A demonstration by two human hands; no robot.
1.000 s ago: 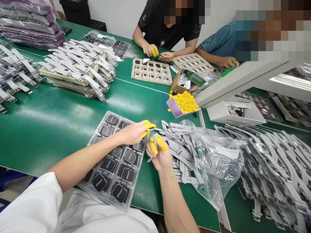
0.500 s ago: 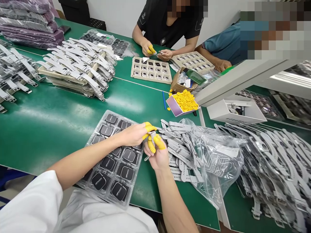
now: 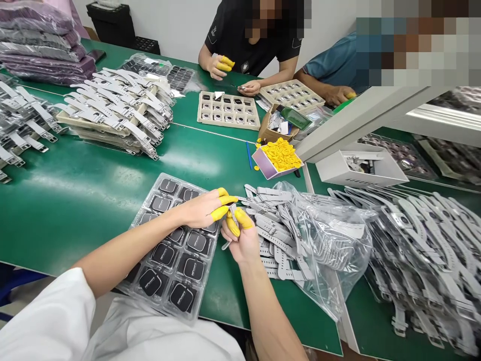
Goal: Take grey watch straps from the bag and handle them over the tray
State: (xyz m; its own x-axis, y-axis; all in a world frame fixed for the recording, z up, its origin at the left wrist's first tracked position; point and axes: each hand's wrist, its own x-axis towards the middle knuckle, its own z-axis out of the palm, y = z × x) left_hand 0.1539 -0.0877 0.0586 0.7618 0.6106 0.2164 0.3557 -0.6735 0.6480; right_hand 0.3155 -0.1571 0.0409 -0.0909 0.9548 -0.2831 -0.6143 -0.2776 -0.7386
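Yellow finger covers are on the fingertips of both my hands. My right hand (image 3: 240, 233) is closed on a small grey watch strap piece (image 3: 233, 214), near the right edge of the clear tray. My left hand (image 3: 208, 207) reaches over the tray, its yellow-tipped fingers stretched out and apart at the top of that piece. The clear plastic tray (image 3: 184, 268) holds several black square watch faces in its pockets, and my left forearm hides part of it. To the right of my hands lies a pile of grey straps (image 3: 278, 225), partly in a clear bag (image 3: 338, 240).
Stacked trays of straps (image 3: 116, 108) stand at the back left, bagged bundles (image 3: 41, 40) behind. A box of yellow finger covers (image 3: 280, 158) and a white box (image 3: 361, 168) are beyond the pile. A person in black (image 3: 248, 42) handles parts by a beige tray (image 3: 227, 110).
My left hand's fingers have opened and spread off the strap piece, while my right hand keeps hold of it. The opposite person's yellow-tipped hand has risen away from their other hand.
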